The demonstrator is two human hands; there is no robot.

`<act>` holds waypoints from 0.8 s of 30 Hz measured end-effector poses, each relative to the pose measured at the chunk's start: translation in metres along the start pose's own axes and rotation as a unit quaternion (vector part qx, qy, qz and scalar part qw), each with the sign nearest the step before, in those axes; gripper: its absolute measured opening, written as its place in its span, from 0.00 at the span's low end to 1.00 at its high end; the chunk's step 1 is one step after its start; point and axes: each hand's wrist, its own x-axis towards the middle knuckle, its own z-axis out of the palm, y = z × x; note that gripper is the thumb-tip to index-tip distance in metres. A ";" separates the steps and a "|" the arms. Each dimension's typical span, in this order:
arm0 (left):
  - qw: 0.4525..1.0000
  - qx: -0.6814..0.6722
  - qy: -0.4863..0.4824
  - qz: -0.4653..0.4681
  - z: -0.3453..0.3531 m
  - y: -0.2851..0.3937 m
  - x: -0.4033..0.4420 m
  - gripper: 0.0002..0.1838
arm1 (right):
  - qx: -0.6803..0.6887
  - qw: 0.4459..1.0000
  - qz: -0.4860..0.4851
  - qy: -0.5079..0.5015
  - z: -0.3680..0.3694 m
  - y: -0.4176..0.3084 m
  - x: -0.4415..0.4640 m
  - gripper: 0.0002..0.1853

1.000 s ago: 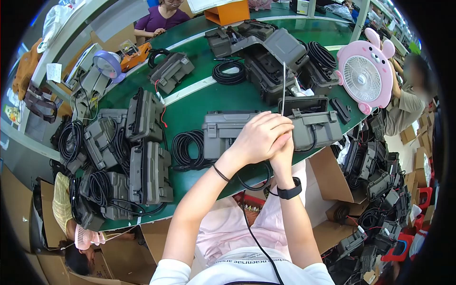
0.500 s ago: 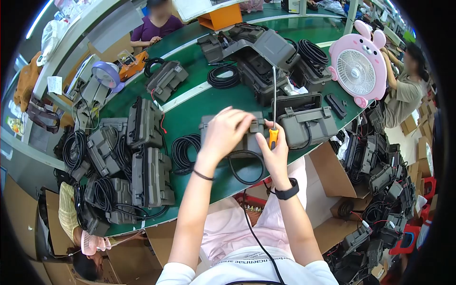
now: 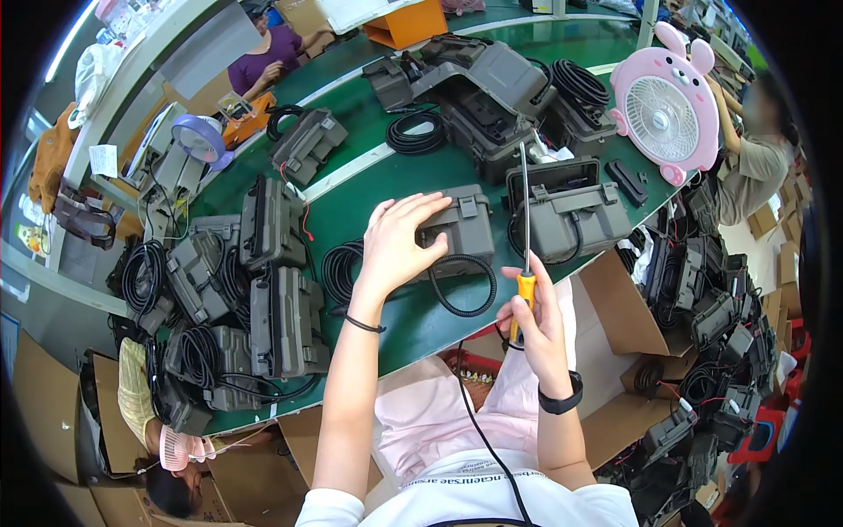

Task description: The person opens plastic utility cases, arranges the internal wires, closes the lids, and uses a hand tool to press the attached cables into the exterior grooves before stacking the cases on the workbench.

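Observation:
My left hand [image 3: 399,241] rests with fingers spread over the left part of a closed grey box [image 3: 467,224] near the table's front edge. My right hand [image 3: 537,325] is closed round the yellow handle of a screwdriver [image 3: 525,285], whose long shaft points away from me. A black corrugated cable loops from the box between my hands. Just right of the screwdriver shaft stands another grey box [image 3: 580,224] with its lid open. A coil of black cable [image 3: 341,270] lies left of my left hand, partly behind it.
More grey boxes [image 3: 285,321] with cables crowd the table's left side. At the back stand an open box [image 3: 479,123], a cable coil [image 3: 415,132] and an orange bin [image 3: 413,25]. A pink fan [image 3: 665,114] is at the right. Other people sit across, right and lower left.
My hands have come apart. The left one moved left onto the box and spread its fingers. The right one, holding the screwdriver, moved down toward me.

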 end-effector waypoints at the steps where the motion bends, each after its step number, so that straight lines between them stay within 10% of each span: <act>1: 1.000 0.004 -0.007 0.003 -0.001 -0.001 -0.001 0.26 | 0.014 1.000 0.011 0.003 -0.001 0.000 -0.004 0.32; 24: 0.996 -0.009 0.069 -0.061 0.011 -0.008 -0.001 0.19 | -0.359 0.920 -0.141 0.066 -0.026 -0.019 -0.039 0.16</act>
